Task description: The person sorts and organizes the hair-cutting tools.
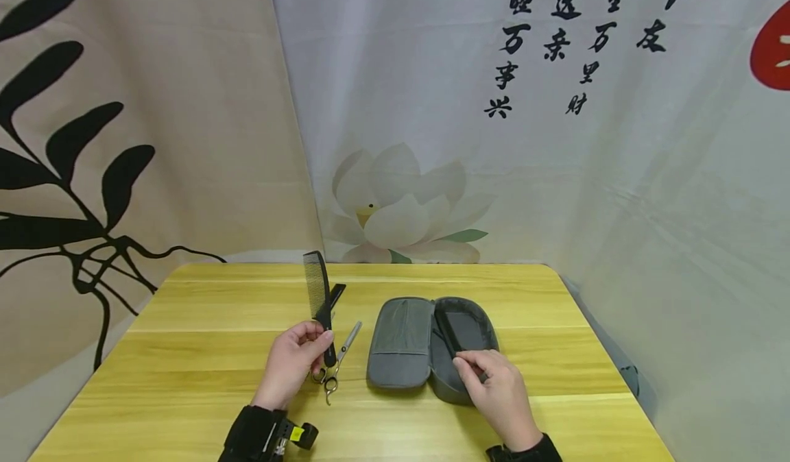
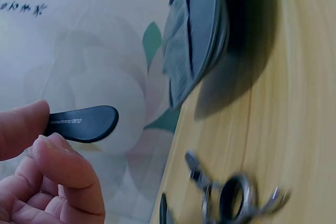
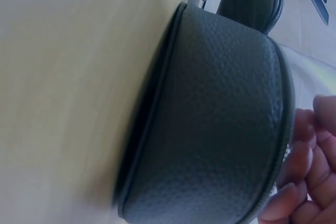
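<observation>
My left hand [image 1: 291, 360] pinches a black comb [image 1: 317, 287] by its handle between thumb and fingers. The comb stands nearly upright, teeth facing left. In the left wrist view the rounded end of its handle [image 2: 86, 124] sticks out past the thumb. My right hand [image 1: 501, 388] reaches over the near rim of the opened grey zip case [image 1: 401, 369]. Its thumb and fingers pinch the lower end of a long, slim black thing [image 1: 446, 330] that slants inside the deep half; I cannot tell its kind. In the right wrist view the case's side [image 3: 220, 114] hides that thing.
Silver scissors [image 1: 344, 349] lie on the wooden table [image 1: 216, 352] beside my left hand, with another finger ring partly hidden next to them. Behind the comb shows the end of a black tool [image 1: 337, 292]. A printed cloth [image 1: 401, 71] hangs beyond the table's far edge.
</observation>
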`<state>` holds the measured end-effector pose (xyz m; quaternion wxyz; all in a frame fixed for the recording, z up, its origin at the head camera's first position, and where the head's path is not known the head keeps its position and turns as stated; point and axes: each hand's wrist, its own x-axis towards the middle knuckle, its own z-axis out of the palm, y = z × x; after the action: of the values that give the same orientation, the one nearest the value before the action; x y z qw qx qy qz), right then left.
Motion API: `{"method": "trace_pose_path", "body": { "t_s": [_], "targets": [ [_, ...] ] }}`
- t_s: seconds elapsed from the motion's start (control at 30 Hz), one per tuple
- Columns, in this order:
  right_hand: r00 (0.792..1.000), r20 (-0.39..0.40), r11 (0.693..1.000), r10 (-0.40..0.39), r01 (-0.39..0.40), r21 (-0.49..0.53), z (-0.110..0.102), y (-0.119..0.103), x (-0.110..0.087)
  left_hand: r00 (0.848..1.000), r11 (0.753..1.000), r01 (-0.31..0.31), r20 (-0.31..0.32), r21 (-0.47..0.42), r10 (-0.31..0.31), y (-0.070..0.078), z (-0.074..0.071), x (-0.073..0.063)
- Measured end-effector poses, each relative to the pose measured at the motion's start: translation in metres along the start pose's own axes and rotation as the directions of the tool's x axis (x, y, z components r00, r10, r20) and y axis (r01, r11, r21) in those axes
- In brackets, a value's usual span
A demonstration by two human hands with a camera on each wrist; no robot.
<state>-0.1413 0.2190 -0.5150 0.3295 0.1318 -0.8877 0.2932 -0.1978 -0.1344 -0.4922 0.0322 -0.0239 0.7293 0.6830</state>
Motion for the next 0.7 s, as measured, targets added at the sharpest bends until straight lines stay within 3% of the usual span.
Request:
{"method": "trace_pose_path", "body": {
  "t_s": [0.4, 0.57, 0.7],
  "targets": [
    [0.997, 0.001, 0.985, -0.08, 0.079, 0.152, 0.004, -0.005, -0.002, 0.997, 0.993, -0.001, 0.077, -0.118, 0.01, -0.003, 0.056, -0.025],
    [0.988, -0.002, 0.95, -0.151, 0.146, 0.276, 0.006, -0.009, -0.001, 0.99, 0.993, -0.014, 0.136, -0.115, 0.029, -0.002, 0.079, -0.039],
    [0.978, 0.012, 0.913, -0.208, 0.189, 0.362, 0.007, -0.015, -0.001, 0.986, 0.996, -0.063, 0.153, -0.063, 0.072, -0.002, 0.089, -0.048]
  ]
}}
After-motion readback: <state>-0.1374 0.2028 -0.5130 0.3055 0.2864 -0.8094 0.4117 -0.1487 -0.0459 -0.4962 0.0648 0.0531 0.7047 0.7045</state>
